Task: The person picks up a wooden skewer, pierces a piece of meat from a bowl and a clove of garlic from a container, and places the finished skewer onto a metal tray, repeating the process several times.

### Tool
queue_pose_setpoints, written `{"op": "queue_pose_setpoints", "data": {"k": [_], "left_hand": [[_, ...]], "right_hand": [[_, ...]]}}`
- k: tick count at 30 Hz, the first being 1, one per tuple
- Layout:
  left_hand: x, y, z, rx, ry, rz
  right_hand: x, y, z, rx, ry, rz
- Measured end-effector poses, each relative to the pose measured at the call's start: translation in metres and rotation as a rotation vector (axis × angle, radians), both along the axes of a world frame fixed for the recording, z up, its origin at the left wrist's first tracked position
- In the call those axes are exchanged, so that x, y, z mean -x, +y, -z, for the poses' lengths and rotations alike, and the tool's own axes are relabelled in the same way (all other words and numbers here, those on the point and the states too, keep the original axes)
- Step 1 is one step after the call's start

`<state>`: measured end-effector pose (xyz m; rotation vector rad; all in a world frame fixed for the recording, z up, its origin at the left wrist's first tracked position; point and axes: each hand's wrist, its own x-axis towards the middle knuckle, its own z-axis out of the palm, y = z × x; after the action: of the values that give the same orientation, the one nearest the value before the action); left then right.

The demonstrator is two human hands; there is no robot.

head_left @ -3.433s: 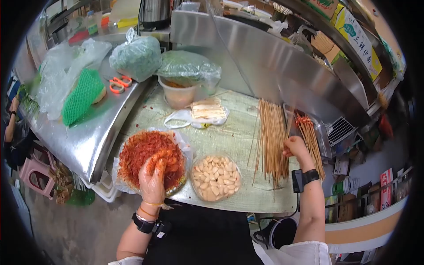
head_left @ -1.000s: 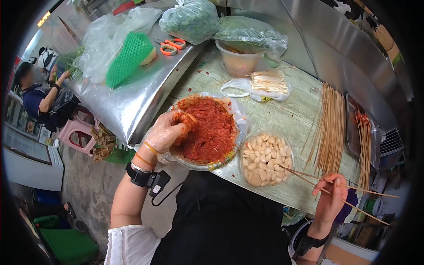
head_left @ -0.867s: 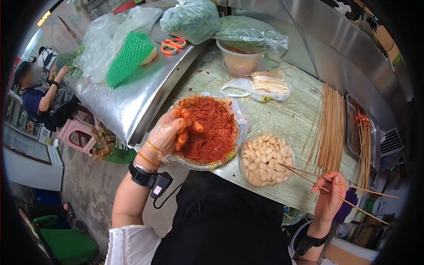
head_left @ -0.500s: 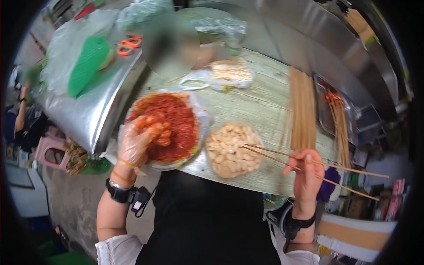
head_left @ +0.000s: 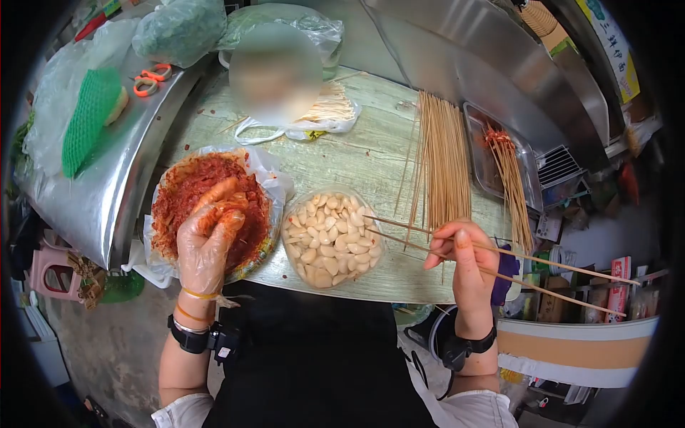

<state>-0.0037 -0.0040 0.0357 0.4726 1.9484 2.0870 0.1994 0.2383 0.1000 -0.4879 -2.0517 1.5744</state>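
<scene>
My left hand [head_left: 207, 239], in a clear plastic glove smeared red, is over a bowl of red, chili-coated shreds or pieces [head_left: 175, 192]. Its fingers are curled and pressed together; whatever they hold is hard to separate from the red coating. Two thin bamboo skewers [head_left: 542, 262] are gripped in my bare right hand [head_left: 467, 267], spread slightly apart. Their pointed ends reach left to the edge of a clear round tub of peeled garlic cloves [head_left: 332, 239], which sits between my hands. Nothing is visible on the skewers.
Behind my right hand lies a row of bamboo skewers [head_left: 444, 160], beside a metal tray [head_left: 474, 121] with red-tipped loaded skewers [head_left: 508, 167]. A bag of pale sticks [head_left: 332, 107] lies at the back. Orange-handled scissors [head_left: 150, 80] and a green mesh [head_left: 89, 118] rest on the metal surface at left.
The view has shifted, so the table things appear further left. My left hand has turned and its fingers point more upward over the red mix. My right hand still holds both skewers.
</scene>
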Motion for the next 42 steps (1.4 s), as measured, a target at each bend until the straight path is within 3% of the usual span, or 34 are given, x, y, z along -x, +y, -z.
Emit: {"op": "queue_pose_setpoints", "data": {"k": [2, 9, 17, 28, 32, 37, 42], "left_hand": [[0.004, -0.002, 0.010, 0.086, 0.222, -0.016], [-0.002, -0.004, 0.002, 0.182, 0.097, -0.026], [-0.006, -0.005, 0.005, 0.038, -0.034, -0.077], [-0.014, -0.004, -0.005, 0.032, -0.007, -0.086], [-0.016, -0.005, -0.002, 0.028, -0.009, -0.090], [-0.016, -0.007, -0.001, 0.020, -0.020, -0.062], [-0.017, -0.002, -0.007, 0.006, -0.092, -0.022]], "right_hand": [[0.003, -0.004, -0.001, -0.006, -0.034, -0.032], [0.013, -0.010, 0.003, -0.172, -0.071, -0.125], [0.003, -0.013, -0.002, -0.155, -0.050, -0.070], [0.004, -0.020, 0.006, -0.483, -0.040, -0.178], [0.004, -0.020, 0.008, -0.454, -0.024, -0.191], [0.010, -0.021, 0.007, -0.178, 0.037, -0.115], [0.027, -0.021, 0.006, -0.313, -0.070, -0.168]]}}
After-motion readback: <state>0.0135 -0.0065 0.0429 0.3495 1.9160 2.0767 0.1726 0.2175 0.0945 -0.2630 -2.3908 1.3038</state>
